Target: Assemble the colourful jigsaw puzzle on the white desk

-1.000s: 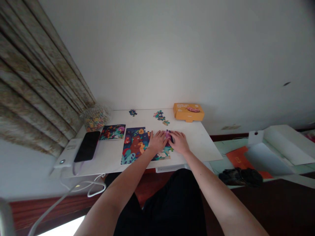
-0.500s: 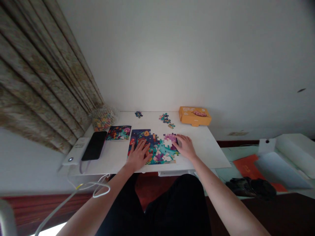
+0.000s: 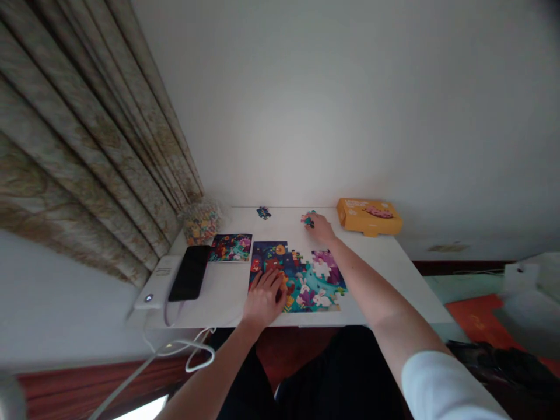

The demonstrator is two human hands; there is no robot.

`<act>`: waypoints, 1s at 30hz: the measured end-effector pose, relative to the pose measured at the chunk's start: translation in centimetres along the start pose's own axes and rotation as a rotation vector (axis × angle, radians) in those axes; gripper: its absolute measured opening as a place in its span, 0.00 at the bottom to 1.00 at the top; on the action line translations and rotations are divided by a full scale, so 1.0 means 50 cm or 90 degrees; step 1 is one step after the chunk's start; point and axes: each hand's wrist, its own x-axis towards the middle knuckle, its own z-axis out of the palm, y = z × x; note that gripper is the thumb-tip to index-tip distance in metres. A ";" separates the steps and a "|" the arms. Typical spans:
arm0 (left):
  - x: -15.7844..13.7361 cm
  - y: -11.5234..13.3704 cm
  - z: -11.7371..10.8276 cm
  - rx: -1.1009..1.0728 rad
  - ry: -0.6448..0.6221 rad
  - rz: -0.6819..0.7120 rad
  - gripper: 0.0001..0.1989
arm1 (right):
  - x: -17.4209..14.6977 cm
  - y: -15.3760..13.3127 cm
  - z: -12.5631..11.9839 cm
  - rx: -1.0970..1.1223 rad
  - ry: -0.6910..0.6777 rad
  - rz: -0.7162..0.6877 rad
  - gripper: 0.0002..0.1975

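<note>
A partly assembled jigsaw puzzle with white rabbits, dark blue and purple areas lies near the table's front edge. My left hand rests on its left side, fingers stretched out over the picture. At the back of the table, my right hand is at a small pile of loose puzzle pieces, partly covering it. Its fingers are bent down and drawn together on a piece there; the fingertips show poorly. Left of the puzzle lies a reference picture card with the same colours.
More loose pieces lie by the wall. An orange box stands at the back right, a clear bag of colourful pieces at the back left. A black phone rests on a white box; a white cable hangs off the front.
My right hand has left the puzzle's right edge and reached back to the loose pieces. My left hand stays on the puzzle. The whole view has shifted.
</note>
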 end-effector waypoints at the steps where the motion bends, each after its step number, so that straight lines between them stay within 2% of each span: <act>1: 0.000 0.000 -0.001 -0.005 -0.001 -0.001 0.18 | 0.017 -0.001 0.005 -0.001 -0.021 0.022 0.20; 3: 0.000 -0.001 -0.002 -0.014 -0.001 -0.002 0.18 | 0.041 0.000 0.009 0.010 -0.054 0.076 0.19; 5: 0.000 -0.001 -0.001 -0.021 0.001 -0.001 0.18 | 0.054 0.001 0.007 0.007 -0.066 0.092 0.17; 11: 0.000 -0.001 0.001 -0.030 0.009 -0.003 0.17 | 0.048 -0.007 -0.022 -0.038 -0.030 0.030 0.18; 15: 0.001 -0.002 -0.002 -0.022 -0.003 -0.007 0.17 | 0.011 -0.007 -0.050 0.029 0.013 -0.005 0.19; 18: 0.002 -0.004 0.000 -0.018 -0.009 -0.001 0.17 | -0.043 0.002 -0.077 0.130 0.026 -0.035 0.16; 21: 0.002 -0.007 0.004 -0.010 -0.009 0.008 0.17 | -0.123 0.016 -0.103 0.208 0.019 -0.074 0.15; 26: 0.000 -0.010 0.015 0.024 0.012 0.029 0.16 | -0.278 0.036 -0.117 0.230 0.014 -0.105 0.11; 30: 0.001 -0.009 0.021 0.054 0.036 0.055 0.16 | -0.368 0.025 -0.107 0.214 0.060 -0.111 0.09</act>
